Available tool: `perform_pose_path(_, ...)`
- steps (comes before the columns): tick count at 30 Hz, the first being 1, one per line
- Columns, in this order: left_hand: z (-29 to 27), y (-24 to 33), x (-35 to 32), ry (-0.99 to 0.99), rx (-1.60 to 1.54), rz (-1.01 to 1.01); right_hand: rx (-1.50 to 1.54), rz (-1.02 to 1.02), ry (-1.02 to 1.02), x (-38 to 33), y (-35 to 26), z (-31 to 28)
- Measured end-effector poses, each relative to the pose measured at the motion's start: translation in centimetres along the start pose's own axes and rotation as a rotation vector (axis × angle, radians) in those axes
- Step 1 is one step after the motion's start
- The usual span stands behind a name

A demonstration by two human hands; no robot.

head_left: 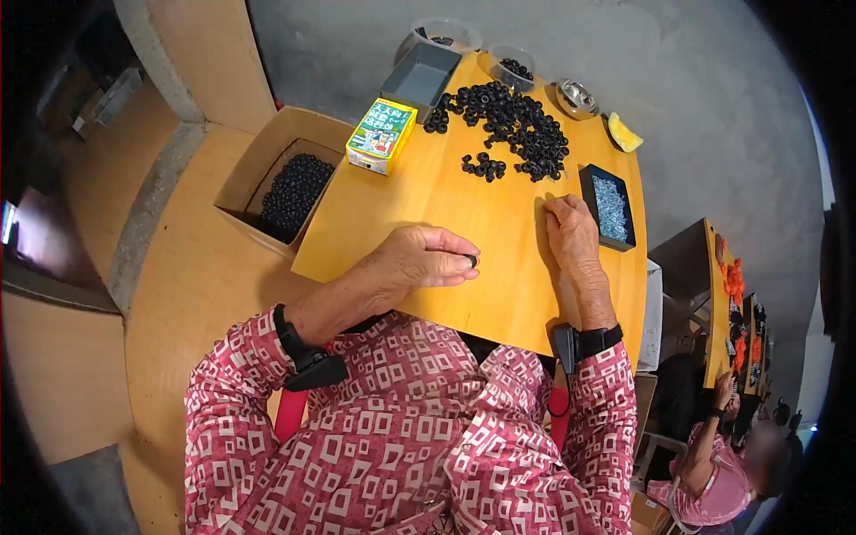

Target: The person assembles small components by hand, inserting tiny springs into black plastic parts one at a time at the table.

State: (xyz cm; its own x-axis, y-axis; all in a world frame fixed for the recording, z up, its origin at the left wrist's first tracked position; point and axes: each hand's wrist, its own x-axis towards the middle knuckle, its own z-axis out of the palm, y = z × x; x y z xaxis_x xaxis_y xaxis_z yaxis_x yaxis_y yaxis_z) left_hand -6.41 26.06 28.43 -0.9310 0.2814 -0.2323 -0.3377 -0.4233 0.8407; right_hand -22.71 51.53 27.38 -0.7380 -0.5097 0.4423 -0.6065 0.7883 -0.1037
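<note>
Between the thumb and fingers of my left hand (421, 259) is a small black ring-shaped part (472, 260), held above the near part of the wooden table (374, 227). My right hand (573, 234) rests further right, its fingertips pressed together; whatever they hold, if anything, is hidden. Right beside it stands a black tray (588, 185) filled with small shiny silvery pieces (612, 210). Beyond both hands lies a loose pile of black ring-shaped parts (526, 125), with a smaller cluster (484, 167) at its near side.
A yellow-and-green carton (382, 134) stands at the left edge, near a grey tray (419, 76). Clear tubs (512, 68), a metal bowl (577, 98) and a yellow wedge-shaped piece (623, 134) line the far edge. A cardboard box (254, 169) holds black parts. Another person (713, 473) sits at right.
</note>
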Motion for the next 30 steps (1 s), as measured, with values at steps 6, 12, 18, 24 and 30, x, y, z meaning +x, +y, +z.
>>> perform_pose_path(6, 0.1, 0.3, 0.0, 0.028, -0.02, -0.009, 0.209, -0.008, 0.036, -0.5, -0.3, -0.4)
perform_pose_path(12, 3.2, 5.6, 0.1, 0.032, 0.039, 0.244, 0.534, 0.149, 0.092, -0.7, 0.1, -0.4)
perform_pose_path(18, 8.5, 8.4, 2.3, -0.242, -0.086, 0.355, 1.145, 0.402, 0.114, -1.1, 1.3, 0.9)
perform_pose_path(24, 9.2, 0.2, 3.6, -0.199, -0.13, 0.043, 0.764, 0.336, 0.053, -1.0, -0.2, -0.8)
perform_pose_path(30, 7.4, -1.6, 4.2, -0.214, -0.107, -0.001, 0.43, 0.093, 0.083, -2.3, -1.0, -2.5)
